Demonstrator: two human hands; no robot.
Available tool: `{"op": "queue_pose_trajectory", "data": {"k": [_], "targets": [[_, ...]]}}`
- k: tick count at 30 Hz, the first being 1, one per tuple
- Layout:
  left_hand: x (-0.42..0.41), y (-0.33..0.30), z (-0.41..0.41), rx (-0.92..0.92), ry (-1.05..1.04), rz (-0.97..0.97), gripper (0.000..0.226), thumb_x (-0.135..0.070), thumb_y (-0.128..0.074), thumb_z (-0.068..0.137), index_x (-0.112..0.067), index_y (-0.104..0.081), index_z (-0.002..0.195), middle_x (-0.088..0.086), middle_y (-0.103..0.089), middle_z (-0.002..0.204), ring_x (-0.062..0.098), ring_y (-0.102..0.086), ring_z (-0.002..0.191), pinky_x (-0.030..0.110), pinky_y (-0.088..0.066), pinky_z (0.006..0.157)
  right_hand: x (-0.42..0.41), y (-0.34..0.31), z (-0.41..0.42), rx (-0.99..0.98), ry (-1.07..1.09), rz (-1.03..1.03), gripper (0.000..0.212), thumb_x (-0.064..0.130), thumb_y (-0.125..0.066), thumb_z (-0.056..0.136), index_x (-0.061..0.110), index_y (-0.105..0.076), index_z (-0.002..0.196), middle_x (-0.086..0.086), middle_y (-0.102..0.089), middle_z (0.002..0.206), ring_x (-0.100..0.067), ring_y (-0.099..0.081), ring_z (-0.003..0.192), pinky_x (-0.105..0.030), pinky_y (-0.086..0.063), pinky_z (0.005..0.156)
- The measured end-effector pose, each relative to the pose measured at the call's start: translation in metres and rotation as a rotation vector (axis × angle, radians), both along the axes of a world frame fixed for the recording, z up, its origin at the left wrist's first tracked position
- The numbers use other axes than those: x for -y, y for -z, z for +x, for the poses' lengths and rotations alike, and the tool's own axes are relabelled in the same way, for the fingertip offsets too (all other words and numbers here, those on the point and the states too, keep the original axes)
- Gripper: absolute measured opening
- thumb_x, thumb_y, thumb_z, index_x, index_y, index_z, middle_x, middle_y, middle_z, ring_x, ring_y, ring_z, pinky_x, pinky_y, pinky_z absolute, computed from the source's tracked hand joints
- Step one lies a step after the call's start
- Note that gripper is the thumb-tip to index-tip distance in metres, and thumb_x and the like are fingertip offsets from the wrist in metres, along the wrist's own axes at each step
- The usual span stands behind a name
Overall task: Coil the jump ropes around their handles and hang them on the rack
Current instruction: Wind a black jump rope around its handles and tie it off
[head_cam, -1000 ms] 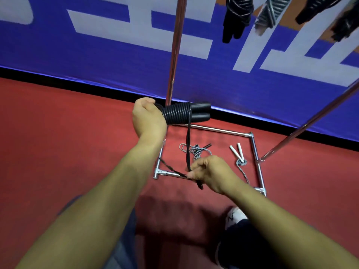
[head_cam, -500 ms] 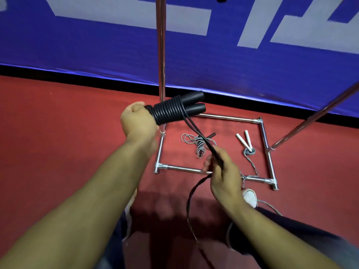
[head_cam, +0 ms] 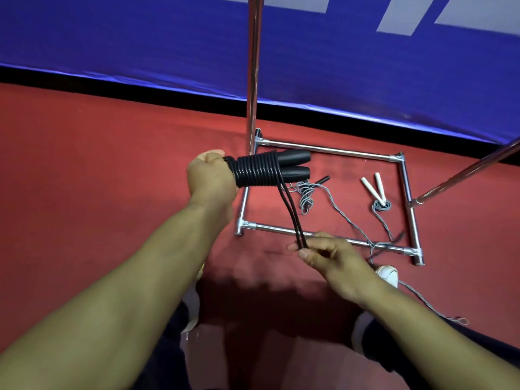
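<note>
Head view looks down over a red floor (head_cam: 84,178) backed by a blue banner (head_cam: 140,38), with the chrome rack (head_cam: 326,150) standing on it, its square base frame lying flat and an upright pole rising from the near-left corner region. Inside that frame two more jump ropes wait uncoiled: a grey rope with black handles (head_cam: 306,194) lying in a loose tangle, and beside it a grey rope with white handles (head_cam: 375,190) whose cord trails out over the front bar towards a white shoe (head_cam: 389,274). The step in hand, as I judge it, is the tail end of coiling the black jump rope (head_cam: 259,170): its two black handles are held side by side and the cord is already wound round them in a tight, even stack of turns, leaving only a short doubled length hanging down. The left hand (head_cam: 211,175) is closed in a fist round the handle ends, holding the bundle level above the frame's left bar. The right hand (head_cam: 332,257) pinches the hanging loop between thumb and fingertips, lower and nearer the body. Next the move likely calls for keeping that loop taut, securing it so the turns do not spring loose, then lifting the bundle to hang it up; the rack's top is out of view.
</note>
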State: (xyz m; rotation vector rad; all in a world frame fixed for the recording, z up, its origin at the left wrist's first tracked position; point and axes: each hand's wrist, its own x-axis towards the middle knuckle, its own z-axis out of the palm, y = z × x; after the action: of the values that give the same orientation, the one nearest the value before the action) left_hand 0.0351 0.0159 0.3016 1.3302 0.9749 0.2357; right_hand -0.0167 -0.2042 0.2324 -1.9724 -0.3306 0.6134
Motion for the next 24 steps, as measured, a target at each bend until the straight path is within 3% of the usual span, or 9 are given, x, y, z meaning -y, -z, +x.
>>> {"op": "queue_pose_trajectory", "data": {"k": [4,7,9,12,14,16,19,21,24], "targets": [[0.008,0.003,-0.009,-0.008,0.418,0.003,0.033,-0.004,-0.032,0.099,-0.017,-0.054,0.079,0.002,-0.042,0.061,0.008,-0.034,0.035,0.010,-0.023,0.034,0.010,0.007,0.012,0.480,0.117,-0.300,0.010,0.011,-0.069,0.084,0.015,-0.076,0.089,0.003,-0.062,0.078,-0.012,-0.056,0.074,-0.021,-0.042,0.068],[0.016,0.009,-0.018,-0.073,0.815,0.071,0.034,-0.003,-0.032,0.099,-0.011,-0.053,0.074,0.000,-0.035,0.047,0.005,-0.027,0.026,0.009,-0.019,0.031,0.016,-0.006,0.017,0.676,0.325,-0.223,0.020,0.000,-0.059,0.078,0.012,-0.072,0.088,0.001,-0.061,0.084,-0.006,-0.054,0.077,-0.008,-0.037,0.074],[0.018,0.014,-0.021,-0.117,0.934,0.147,0.035,-0.003,-0.030,0.099,-0.009,-0.053,0.074,0.004,-0.036,0.045,0.007,-0.027,0.025,0.010,-0.019,0.031,0.022,-0.015,0.020,0.739,0.442,-0.141,0.022,-0.007,-0.060,0.080,0.009,-0.071,0.088,-0.002,-0.062,0.087,-0.004,-0.054,0.082,-0.008,-0.039,0.080],[0.021,0.022,-0.018,-0.152,0.953,0.308,0.035,-0.006,-0.031,0.100,-0.009,-0.055,0.076,0.006,-0.041,0.047,0.009,-0.031,0.025,0.013,-0.024,0.031,0.026,-0.021,0.021,0.812,0.531,-0.025,0.026,-0.020,-0.060,0.075,0.004,-0.068,0.076,-0.001,-0.055,0.089,-0.016,-0.058,0.082,-0.026,-0.049,0.075],[0.025,0.027,-0.015,-0.156,0.940,0.436,0.035,-0.009,-0.032,0.100,-0.012,-0.056,0.074,0.005,-0.046,0.048,0.015,-0.039,0.030,0.019,-0.033,0.036,0.025,-0.023,0.020,0.860,0.528,0.002,0.026,-0.021,-0.062,0.074,0.004,-0.068,0.070,0.002,-0.050,0.091,-0.019,-0.058,0.082,-0.028,-0.050,0.075],[0.029,0.031,-0.013,-0.136,0.926,0.628,0.034,-0.016,-0.032,0.098,-0.018,-0.054,0.072,0.011,-0.056,0.059,0.026,-0.051,0.044,0.029,-0.044,0.048,0.027,-0.023,0.019,0.904,0.490,-0.030,0.026,-0.020,-0.065,0.072,0.006,-0.069,0.068,0.006,-0.044,0.092,-0.019,-0.052,0.080,-0.030,-0.049,0.075],[0.036,0.033,-0.014,-0.091,0.827,0.866,0.027,-0.023,-0.032,0.097,-0.022,-0.052,0.078,0.014,-0.067,0.084,0.035,-0.061,0.079,0.037,-0.048,0.071,0.029,-0.022,0.020,0.948,0.402,-0.121,0.026,-0.013,-0.071,0.071,0.013,-0.071,0.068,0.009,-0.044,0.084,-0.024,-0.047,0.078,-0.045,-0.045,0.066],[0.041,0.035,-0.016,-0.034,0.704,0.931,0.024,-0.018,-0.036,0.099,-0.024,-0.055,0.086,0.013,-0.069,0.088,0.038,-0.060,0.088,0.040,-0.045,0.079,0.023,-0.018,0.017,1.018,0.294,-0.210,0.021,-0.003,-0.070,0.075,0.017,-0.072,0.068,0.002,-0.054,0.075,-0.027,-0.050,0.070,-0.041,-0.043,0.060],[0.046,0.039,-0.019,0.054,0.542,0.940,0.024,-0.017,-0.035,0.100,-0.020,-0.058,0.094,0.009,-0.066,0.082,0.038,-0.058,0.085,0.040,-0.042,0.078,0.009,-0.012,0.002,0.990,0.121,-0.455,0.018,0.015,-0.055,0.074,0.020,-0.073,0.075,-0.001,-0.056,0.072,-0.029,-0.056,0.064,-0.031,-0.040,0.045]]}}
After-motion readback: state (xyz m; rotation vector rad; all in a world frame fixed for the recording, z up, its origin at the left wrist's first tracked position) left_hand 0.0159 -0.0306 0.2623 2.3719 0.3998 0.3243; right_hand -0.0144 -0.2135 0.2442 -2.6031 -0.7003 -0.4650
